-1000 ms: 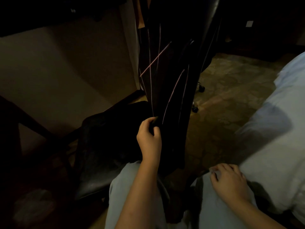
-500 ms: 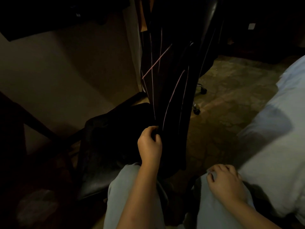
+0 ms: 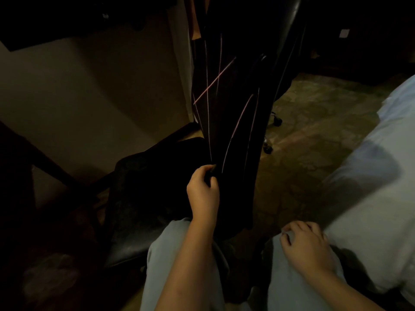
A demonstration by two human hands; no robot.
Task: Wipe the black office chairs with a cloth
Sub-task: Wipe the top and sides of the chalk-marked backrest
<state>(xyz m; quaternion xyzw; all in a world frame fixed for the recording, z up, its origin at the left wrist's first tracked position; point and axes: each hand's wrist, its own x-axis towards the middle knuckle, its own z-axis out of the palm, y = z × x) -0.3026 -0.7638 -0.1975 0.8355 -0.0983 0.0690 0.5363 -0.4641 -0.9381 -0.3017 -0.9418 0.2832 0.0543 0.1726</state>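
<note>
A dark cloth (image 3: 233, 122) with thin pink stripes hangs down the middle of the view, draped over the back of a black office chair (image 3: 289, 25). My left hand (image 3: 203, 191) grips the cloth's lower left edge, fingers curled round a fold. A second black chair's seat (image 3: 132, 212) lies low at the left, just beside that hand. My right hand (image 3: 307, 245) rests on my right knee with its fingers bent over the light trouser cloth, holding nothing else.
The far chair's castors (image 3: 268, 149) stand on a mottled floor (image 3: 314, 142). A pale wall (image 3: 94, 97) fills the left, with a dark wooden frame (image 3: 20, 153) at the far left. Light bedding (image 3: 377, 187) lies along the right edge.
My left hand has slid slightly down the cloth while still gripping it. The right hand stays on the knee.
</note>
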